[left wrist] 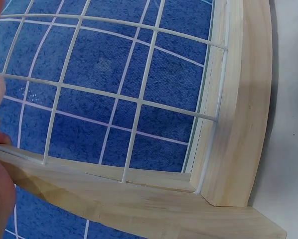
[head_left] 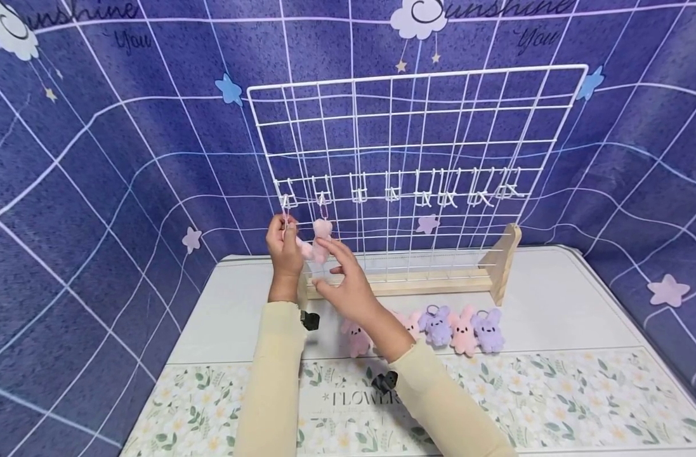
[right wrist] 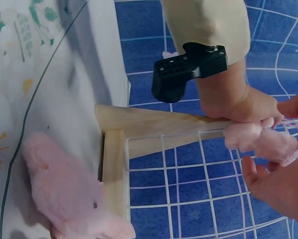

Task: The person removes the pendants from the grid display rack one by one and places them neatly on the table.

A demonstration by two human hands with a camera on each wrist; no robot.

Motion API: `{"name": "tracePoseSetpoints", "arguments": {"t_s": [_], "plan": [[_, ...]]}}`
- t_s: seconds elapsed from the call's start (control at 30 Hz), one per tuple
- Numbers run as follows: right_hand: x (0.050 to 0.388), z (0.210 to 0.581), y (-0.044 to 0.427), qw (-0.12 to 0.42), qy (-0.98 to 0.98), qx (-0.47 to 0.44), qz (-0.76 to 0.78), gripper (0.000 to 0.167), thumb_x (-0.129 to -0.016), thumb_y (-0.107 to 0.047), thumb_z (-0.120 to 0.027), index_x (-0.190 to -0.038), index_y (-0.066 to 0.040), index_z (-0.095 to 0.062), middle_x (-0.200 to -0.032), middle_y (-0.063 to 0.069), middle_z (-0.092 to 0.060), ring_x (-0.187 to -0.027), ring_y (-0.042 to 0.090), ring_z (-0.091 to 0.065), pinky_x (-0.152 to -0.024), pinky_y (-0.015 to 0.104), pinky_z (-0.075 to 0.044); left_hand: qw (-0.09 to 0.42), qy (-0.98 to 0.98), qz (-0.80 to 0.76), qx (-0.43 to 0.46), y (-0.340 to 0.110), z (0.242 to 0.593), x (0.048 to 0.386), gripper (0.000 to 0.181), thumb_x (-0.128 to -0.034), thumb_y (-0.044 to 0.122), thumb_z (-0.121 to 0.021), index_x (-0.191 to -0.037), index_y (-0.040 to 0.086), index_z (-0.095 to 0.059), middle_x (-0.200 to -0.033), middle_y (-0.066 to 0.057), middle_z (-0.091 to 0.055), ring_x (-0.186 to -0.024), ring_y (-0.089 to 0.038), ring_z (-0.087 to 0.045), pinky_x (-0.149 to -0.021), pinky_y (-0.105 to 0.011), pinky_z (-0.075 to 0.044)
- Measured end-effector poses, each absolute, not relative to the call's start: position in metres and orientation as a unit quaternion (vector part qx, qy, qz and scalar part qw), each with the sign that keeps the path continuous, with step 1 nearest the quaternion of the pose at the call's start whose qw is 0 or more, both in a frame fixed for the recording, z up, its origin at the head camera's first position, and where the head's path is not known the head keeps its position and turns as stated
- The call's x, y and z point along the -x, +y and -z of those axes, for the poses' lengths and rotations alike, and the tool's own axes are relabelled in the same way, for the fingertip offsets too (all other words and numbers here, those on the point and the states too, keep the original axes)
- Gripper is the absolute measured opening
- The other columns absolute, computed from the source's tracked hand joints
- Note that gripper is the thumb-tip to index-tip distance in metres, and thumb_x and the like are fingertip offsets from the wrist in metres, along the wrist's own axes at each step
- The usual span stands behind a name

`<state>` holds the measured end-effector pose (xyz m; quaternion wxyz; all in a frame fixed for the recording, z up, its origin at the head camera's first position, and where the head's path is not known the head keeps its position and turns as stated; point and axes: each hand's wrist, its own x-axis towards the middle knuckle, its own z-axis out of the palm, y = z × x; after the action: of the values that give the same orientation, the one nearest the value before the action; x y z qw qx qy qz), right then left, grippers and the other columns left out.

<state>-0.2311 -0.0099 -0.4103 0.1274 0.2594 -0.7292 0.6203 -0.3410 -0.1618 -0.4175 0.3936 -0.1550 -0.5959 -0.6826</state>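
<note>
My left hand [head_left: 285,254] is raised at the left end of the white wire grid [head_left: 390,152], pinching a pink strap just under the leftmost hook [head_left: 287,200]. A pink plush keychain [head_left: 305,249] shows beside that hand, partly covered by it. From the second hook [head_left: 323,197] hangs another pink plush [head_left: 321,231]. My right hand [head_left: 350,285] is at this hanging plush, index fingertip against it and thumb held apart below. In the right wrist view, pink plush [right wrist: 263,139] lies between the two hands; which parts belong to which toy I cannot tell.
Several more hooks [head_left: 424,198] line the grid to the right. Wooden feet [head_left: 504,263] support it. Pink and purple plush toys [head_left: 489,331] lie in a row on the white table [head_left: 553,285], partly behind my right forearm. A floral mat [head_left: 525,393] covers the near side.
</note>
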Motion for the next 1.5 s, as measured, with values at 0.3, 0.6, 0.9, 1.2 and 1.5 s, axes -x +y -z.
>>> {"name": "tracePoseSetpoints", "arguments": {"t_s": [0.3,0.6,0.9,1.2,1.5], "plan": [[0.224,0.395,-0.01,0.081,-0.598,-0.205,-0.771,0.052,-0.09,0.01,-0.068,-0.137,0.004,-0.046,-0.126,0.026,-0.061,-0.1,0.013,-0.062,-0.079,0.019,-0.055,0.385,-0.59,0.691,0.161,-0.154,0.393,0.315,0.015,-0.0907,-0.007,-0.043,-0.092,-0.022,-0.048,-0.079,-0.018,-0.049,-0.072,-0.004,-0.048,-0.069,-0.015,-0.039],[0.217,0.38,0.0,0.044,-0.523,-0.185,-0.831,0.042,-0.095,0.011,-0.06,-0.13,-0.003,-0.043,-0.11,0.007,-0.066,-0.084,0.007,-0.068,-0.065,0.026,-0.059,0.392,-0.592,0.688,0.15,-0.16,0.413,0.337,0.01,-0.0931,-0.007,-0.044,-0.089,-0.01,-0.053,-0.079,0.005,-0.051,-0.071,-0.005,-0.046,-0.067,-0.014,-0.039],[0.206,0.371,0.009,0.043,-0.514,-0.203,-0.833,0.043,-0.098,0.007,-0.057,-0.137,-0.006,-0.041,-0.112,0.001,-0.069,-0.081,0.01,-0.069,-0.068,0.028,-0.061,0.398,-0.592,0.681,0.165,-0.164,0.422,0.346,0.01,-0.0941,-0.001,-0.047,-0.091,-0.008,-0.054,-0.081,0.009,-0.053,-0.072,-0.004,-0.047,-0.067,-0.016,-0.04],[0.2,0.366,0.013,0.053,-0.5,-0.218,-0.837,0.047,-0.098,0.012,-0.056,-0.139,-0.006,-0.041,-0.115,-0.002,-0.069,-0.083,0.008,-0.069,-0.066,0.026,-0.06,0.397,-0.591,0.685,0.154,-0.161,0.421,0.345,0.016,-0.0952,-0.005,-0.044,-0.093,-0.021,-0.05,-0.08,0.011,-0.051,-0.072,0.001,-0.047,-0.067,-0.014,-0.039],[0.197,0.362,0.017,0.071,-0.486,-0.229,-0.841,0.048,-0.098,0.013,-0.056,-0.136,-0.015,-0.044,-0.116,-0.002,-0.069,-0.084,0.008,-0.071,-0.067,0.024,-0.059,0.411,-0.61,0.662,0.147,-0.163,0.421,0.343,0.032,-0.0992,0.01,-0.039,-0.098,-0.019,-0.052,-0.088,-0.004,-0.058,-0.081,-0.004,-0.054,-0.08,-0.018,-0.045]]}}
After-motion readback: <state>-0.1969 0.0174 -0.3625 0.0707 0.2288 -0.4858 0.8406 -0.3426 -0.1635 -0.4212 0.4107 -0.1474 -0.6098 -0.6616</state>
